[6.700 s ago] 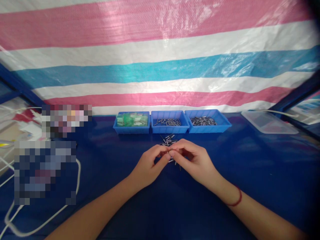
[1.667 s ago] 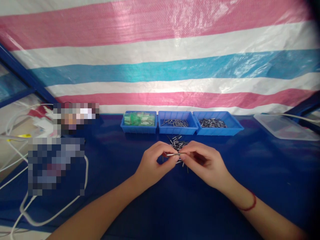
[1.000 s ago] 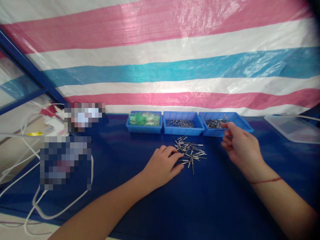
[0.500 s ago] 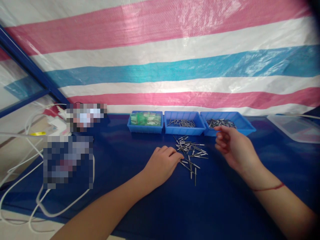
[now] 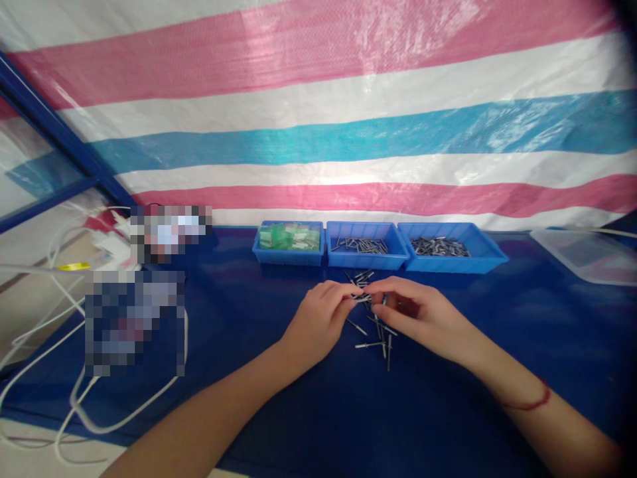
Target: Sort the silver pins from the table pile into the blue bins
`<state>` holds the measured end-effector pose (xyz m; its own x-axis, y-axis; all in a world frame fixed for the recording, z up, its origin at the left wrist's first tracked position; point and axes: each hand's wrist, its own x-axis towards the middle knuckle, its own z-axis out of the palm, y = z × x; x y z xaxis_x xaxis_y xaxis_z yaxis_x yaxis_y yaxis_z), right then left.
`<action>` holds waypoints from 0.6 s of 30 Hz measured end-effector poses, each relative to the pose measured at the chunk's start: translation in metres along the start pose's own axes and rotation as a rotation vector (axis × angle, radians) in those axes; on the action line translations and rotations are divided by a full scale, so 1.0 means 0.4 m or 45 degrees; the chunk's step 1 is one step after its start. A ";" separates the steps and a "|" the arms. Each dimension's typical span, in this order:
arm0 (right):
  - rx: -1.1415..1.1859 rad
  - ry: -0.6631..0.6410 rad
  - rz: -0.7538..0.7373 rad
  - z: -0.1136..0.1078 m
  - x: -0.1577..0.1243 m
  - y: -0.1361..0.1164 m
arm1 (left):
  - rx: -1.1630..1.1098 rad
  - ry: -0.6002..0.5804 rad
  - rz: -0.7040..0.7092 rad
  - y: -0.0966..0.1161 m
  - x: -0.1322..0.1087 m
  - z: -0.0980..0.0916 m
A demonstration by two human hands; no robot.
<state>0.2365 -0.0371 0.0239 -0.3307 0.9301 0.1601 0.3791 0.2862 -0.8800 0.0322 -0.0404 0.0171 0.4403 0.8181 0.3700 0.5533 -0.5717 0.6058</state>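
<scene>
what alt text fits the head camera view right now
A person's left hand and right hand are close together over scattered metal pins on a dark blue table. Behind are three blue bins in a row, the leftmost one holding green items, the others similar metal pieces, before a striped sheet.

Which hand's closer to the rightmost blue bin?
Right. The right hand is just in front of the rightmost blue bin, toward its left end; the left hand is farther left, roughly in front of the gap between the other two bins.
</scene>
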 end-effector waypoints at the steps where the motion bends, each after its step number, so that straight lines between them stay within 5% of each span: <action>1: -0.039 -0.006 -0.036 0.004 -0.003 -0.004 | -0.058 0.006 -0.002 0.001 -0.001 0.000; 11: -0.370 -0.062 -0.297 0.012 -0.009 -0.014 | -0.214 0.023 -0.063 0.006 -0.002 0.002; 18: -0.235 -0.001 -0.192 0.020 -0.010 -0.022 | -0.451 0.120 -0.203 0.001 -0.001 0.007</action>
<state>0.2274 -0.0451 0.0275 -0.3965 0.8733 0.2831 0.4768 0.4595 -0.7493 0.0341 -0.0411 0.0151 0.2927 0.9065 0.3043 0.3240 -0.3934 0.8604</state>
